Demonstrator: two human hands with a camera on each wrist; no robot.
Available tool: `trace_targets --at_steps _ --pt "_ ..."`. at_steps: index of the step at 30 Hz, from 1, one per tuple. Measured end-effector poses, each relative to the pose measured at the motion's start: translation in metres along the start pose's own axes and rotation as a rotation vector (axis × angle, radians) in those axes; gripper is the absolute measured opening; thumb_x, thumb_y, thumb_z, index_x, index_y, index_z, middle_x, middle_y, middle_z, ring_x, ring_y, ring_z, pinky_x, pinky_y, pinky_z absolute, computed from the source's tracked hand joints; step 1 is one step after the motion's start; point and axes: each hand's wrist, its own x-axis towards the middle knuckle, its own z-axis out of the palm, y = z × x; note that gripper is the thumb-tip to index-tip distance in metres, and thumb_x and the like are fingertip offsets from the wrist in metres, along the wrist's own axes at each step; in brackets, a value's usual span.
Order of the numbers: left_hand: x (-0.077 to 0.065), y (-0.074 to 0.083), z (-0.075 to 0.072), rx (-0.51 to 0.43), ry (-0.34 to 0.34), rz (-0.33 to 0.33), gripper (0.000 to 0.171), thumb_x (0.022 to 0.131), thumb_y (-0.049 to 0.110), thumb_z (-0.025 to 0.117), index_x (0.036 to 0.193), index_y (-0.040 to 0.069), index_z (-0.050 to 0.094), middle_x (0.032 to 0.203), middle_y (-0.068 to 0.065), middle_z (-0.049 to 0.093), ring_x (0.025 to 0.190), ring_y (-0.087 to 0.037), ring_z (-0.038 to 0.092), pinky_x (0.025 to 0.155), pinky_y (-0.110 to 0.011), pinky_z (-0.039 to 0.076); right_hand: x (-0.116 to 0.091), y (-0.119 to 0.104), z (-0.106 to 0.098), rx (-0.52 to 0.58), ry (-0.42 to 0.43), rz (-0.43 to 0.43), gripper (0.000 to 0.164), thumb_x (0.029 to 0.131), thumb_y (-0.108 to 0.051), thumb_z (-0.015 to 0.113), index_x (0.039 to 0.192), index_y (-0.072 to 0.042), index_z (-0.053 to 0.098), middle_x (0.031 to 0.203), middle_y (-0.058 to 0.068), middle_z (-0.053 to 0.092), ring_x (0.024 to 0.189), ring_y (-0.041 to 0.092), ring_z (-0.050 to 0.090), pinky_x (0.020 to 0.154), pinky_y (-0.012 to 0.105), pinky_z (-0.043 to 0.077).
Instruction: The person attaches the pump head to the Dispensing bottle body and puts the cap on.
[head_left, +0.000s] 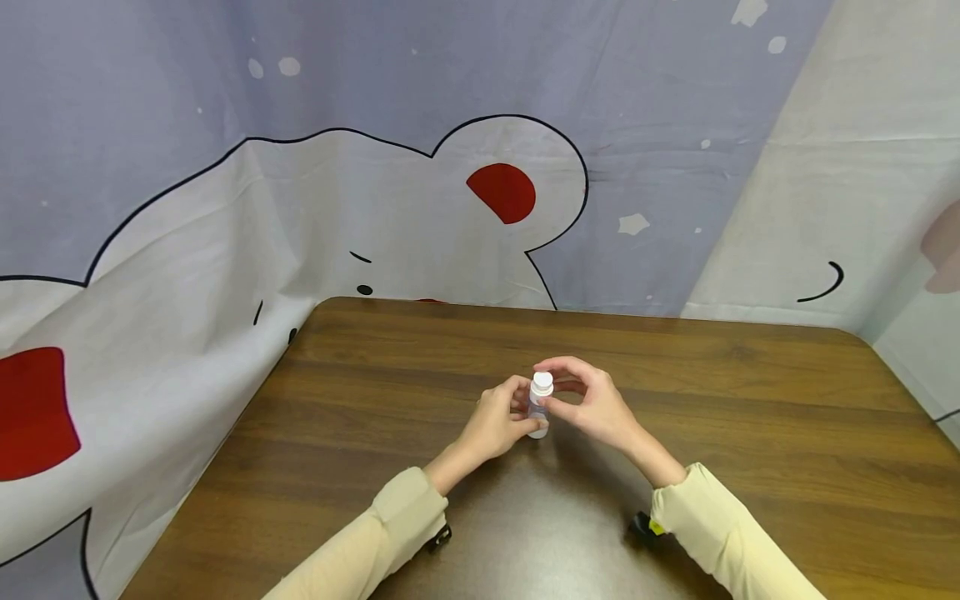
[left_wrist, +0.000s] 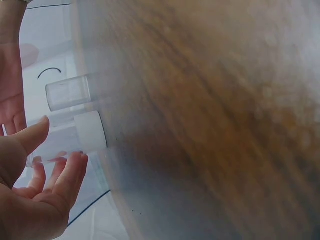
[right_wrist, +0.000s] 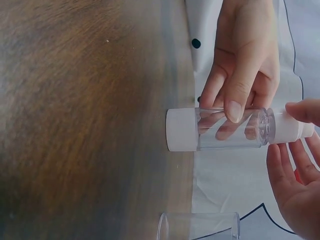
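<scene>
A small clear bottle point(right_wrist: 225, 141) with a white base point(right_wrist: 181, 130) and a white top point(right_wrist: 286, 125) stands upright on the table between both hands. My left hand point(head_left: 492, 421) holds its body, thumb in front and the other fingers behind. Higher up, my right hand point(head_left: 596, 406) pinches the white top between thumb and fingers. Close beside the bottle stands a clear cylindrical cover point(left_wrist: 68, 93), seen in both wrist views.
The brown wooden table point(head_left: 712, 400) spreads out around the hands. A patterned curtain point(head_left: 360, 200) hangs along its far and left edges. Dark straps show under both sleeves, one at the right cuff point(head_left: 697, 508).
</scene>
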Motion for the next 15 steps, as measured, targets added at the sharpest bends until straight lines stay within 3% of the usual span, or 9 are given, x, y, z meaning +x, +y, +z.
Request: trace_targets --at_steps 10,15 --pt "0.000 0.002 -0.001 -0.002 -0.008 0.003 0.039 0.079 0.004 0.077 0.112 -0.002 0.057 0.102 -0.016 0.069 0.093 -0.028 0.069 0.078 -0.025 0.059 0.003 -0.001 0.001 -0.016 0.044 0.065 0.036 0.075 -0.002 0.080 0.108 -0.003 0.064 0.103 0.012 0.068 0.088 0.012 0.065 0.082 0.041 0.058" --pt "0.000 0.001 -0.001 -0.002 -0.007 0.003 0.039 0.079 0.005 0.077 0.112 -0.002 0.057 0.103 -0.016 0.068 0.093 -0.028 0.068 0.078 -0.025 0.059 0.004 -0.021 0.003 -0.042 0.054 0.068 0.037 0.073 0.003 0.079 0.107 0.005 0.063 0.099 0.017 0.068 0.084 0.019 0.064 0.079 0.049 0.058"
